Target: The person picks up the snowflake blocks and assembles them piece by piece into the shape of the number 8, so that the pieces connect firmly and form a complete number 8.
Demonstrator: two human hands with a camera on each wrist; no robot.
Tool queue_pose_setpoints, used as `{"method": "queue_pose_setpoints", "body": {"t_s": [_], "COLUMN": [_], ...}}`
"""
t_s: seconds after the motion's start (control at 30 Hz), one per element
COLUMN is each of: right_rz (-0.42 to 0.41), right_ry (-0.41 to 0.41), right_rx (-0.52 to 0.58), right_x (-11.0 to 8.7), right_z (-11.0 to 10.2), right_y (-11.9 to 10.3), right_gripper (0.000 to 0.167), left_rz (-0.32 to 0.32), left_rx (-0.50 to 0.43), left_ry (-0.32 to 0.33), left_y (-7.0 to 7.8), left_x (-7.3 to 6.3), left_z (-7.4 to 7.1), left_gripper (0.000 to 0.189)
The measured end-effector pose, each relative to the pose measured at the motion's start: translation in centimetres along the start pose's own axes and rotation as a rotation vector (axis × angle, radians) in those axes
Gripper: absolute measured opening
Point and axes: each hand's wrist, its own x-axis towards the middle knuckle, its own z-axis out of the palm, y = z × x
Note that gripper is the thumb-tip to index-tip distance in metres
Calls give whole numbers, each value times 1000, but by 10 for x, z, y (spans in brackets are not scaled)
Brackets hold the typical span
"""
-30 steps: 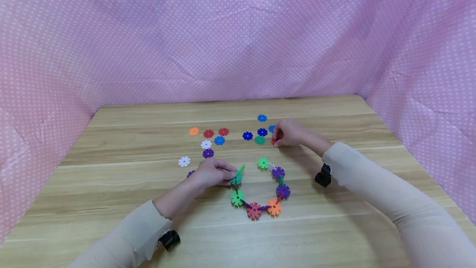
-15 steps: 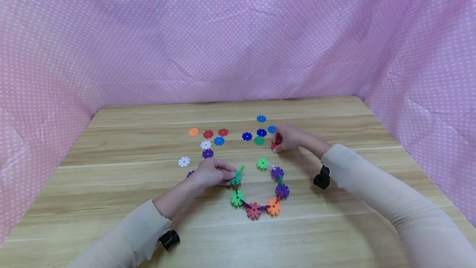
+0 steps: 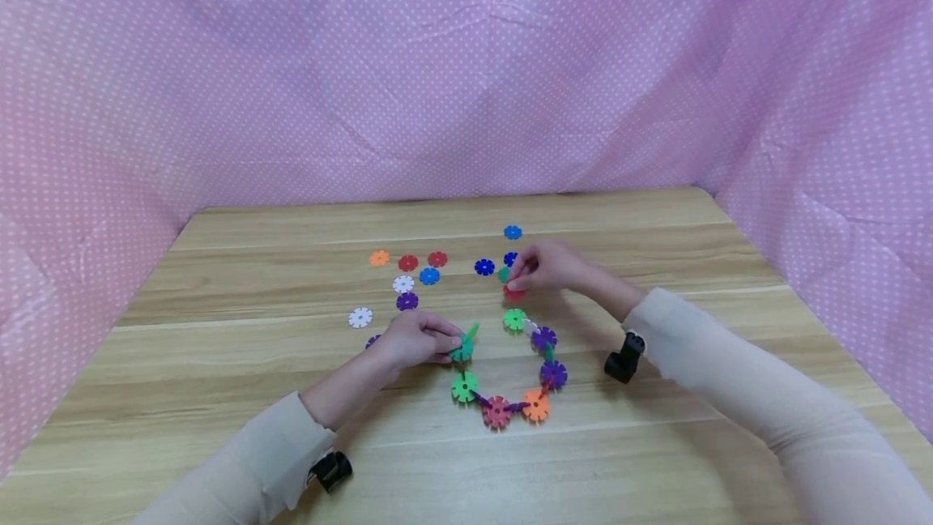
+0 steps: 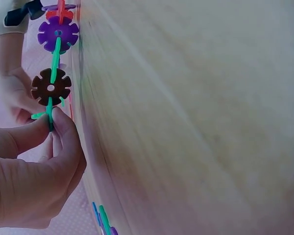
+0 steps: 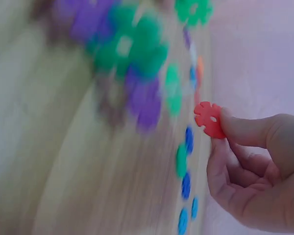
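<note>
The left hand (image 3: pixel 417 339) pinches a green disc (image 3: pixel 462 351) near the left end of the chain (image 3: pixel 498 412) on the worktop (image 3: pixel 619 460), partly hiding a purple disc (image 3: pixel 372 341). The lime disc (image 3: pixel 514 319), the chain's right end, lies just this side of the red disc (image 3: pixel 513 295) pinched in the right hand (image 3: pixel 554 266), which partly covers a teal disc (image 3: pixel 503 275).

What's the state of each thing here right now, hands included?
Disc chain: linked into an open loop, ends apart
Left hand: pinching a green disc near one chain end
Right hand: pinching a red disc
Red disc: not joined to the chain
Loose discs: lying flat, unjoined where visible
Pink curtain: hanging, creased
</note>
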Motion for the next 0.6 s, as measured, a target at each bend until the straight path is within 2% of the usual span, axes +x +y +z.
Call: {"method": "queue_pose_setpoints", "body": {"t_s": [0.23,0.43,0.6], "right_rz": [37,110,99], "right_ry": [-56,-13,-12], "right_rx": [152,213,253], "right_x": [-11,-13,-13], "right_z": [18,31,36], "right_y": [-28,-31,-31], "right_gripper": [13,12,13], "left_rz": [-1,-8,-8], "left_rx": [-4,-11,-8], "left_ry": [-6,-14,-18], "left_y": [0,0,0], "left_x": [0,1,2], "left_z": [-1,-1,-2], "left_gripper": [17,17,17]}}
